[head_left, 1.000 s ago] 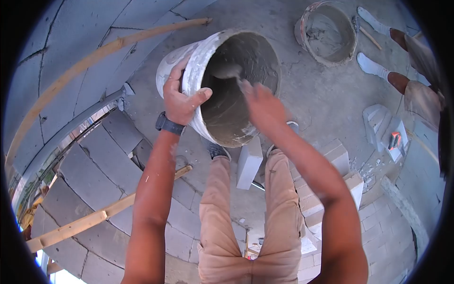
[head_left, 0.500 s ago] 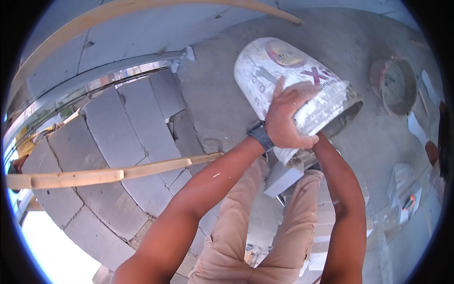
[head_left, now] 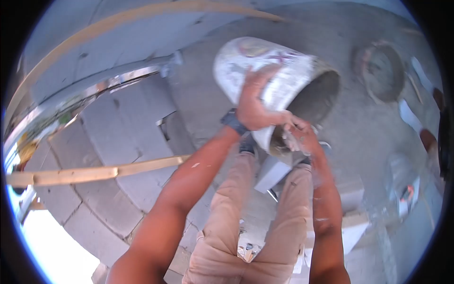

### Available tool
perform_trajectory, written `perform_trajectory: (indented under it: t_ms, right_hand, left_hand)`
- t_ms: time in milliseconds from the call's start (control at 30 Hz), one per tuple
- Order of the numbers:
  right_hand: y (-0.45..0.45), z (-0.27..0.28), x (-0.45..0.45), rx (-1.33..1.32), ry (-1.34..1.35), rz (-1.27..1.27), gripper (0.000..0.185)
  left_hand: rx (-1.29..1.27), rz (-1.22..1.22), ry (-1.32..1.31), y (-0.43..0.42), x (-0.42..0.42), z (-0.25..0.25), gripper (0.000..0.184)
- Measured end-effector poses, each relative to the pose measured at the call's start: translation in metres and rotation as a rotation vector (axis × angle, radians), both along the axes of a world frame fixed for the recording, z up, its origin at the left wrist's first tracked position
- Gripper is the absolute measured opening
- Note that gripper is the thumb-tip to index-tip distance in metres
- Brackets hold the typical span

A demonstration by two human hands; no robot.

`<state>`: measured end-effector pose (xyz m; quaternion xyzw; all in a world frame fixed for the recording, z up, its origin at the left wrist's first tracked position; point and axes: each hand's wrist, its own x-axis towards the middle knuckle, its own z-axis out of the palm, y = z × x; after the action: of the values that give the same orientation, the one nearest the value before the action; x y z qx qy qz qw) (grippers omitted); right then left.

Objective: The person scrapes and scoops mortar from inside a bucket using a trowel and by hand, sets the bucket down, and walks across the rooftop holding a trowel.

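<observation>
A white, mortar-smeared bucket [head_left: 279, 71] lies tilted on its side, its dark open mouth facing right and down. My left hand [head_left: 260, 102], with a dark watch on the wrist, is wrapped over the bucket's side near the rim, thumb toward the mouth. At the lower edge of the mouth is my right hand [head_left: 302, 137], fingers curled and smeared with grey mortar. What it holds, if anything, is hidden by blur and the fingers. Below the rim, a pale block [head_left: 273, 174] stands between my feet.
A mortar tub [head_left: 382, 73] sits at the upper right, near another person's white-socked feet [head_left: 410, 116]. An orange-handled tool [head_left: 407, 193] lies on blocks at the right. Wooden strips [head_left: 101, 175] cross the block wall [head_left: 109, 137] on the left. Stacked blocks [head_left: 347, 227] stand beside my right leg.
The bucket has turned from upright to lying tilted, its mouth swinging right. My right hand has come out of its inside to the lower rim. My left hand has stayed on its side.
</observation>
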<state>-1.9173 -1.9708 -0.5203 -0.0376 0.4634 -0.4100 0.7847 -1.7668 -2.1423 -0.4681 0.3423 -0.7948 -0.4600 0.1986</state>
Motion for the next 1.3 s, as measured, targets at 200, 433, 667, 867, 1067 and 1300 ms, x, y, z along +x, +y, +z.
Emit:
perform_trajectory:
  t_ms: [200, 433, 667, 867, 1067, 1300]
  right_hand:
    - [0.083, 0.039, -0.071, 0.044, 0.078, -0.284, 0.058]
    - [0.134, -0.001, -0.171, 0.077, 1.008, -0.32, 0.056]
    - [0.111, -0.07, -0.152, 0.3, 1.793, 0.224, 0.064]
    - [0.162, -0.006, -0.065, 0.276, 1.697, 0.067, 0.061]
    - [0.082, 0.081, -0.037, -0.253, 1.475, 0.295, 0.059]
    - [-0.098, -0.043, 0.013, -0.291, 1.582, 0.62, 0.027]
  left_hand:
    - [0.205, 0.215, 0.153, -0.014, -0.01, -0.005, 0.091]
    - [0.449, 0.433, 0.328, -0.053, -0.02, -0.002, 0.058]
    - [0.489, 0.439, 0.341, -0.061, -0.007, -0.006, 0.063]
    - [0.486, 0.408, 0.346, -0.058, 0.01, -0.01, 0.071]
    - [0.483, 0.34, 0.327, -0.053, 0.025, -0.003, 0.079]
    - [0.304, 0.135, 0.22, -0.017, 0.005, -0.004, 0.091]
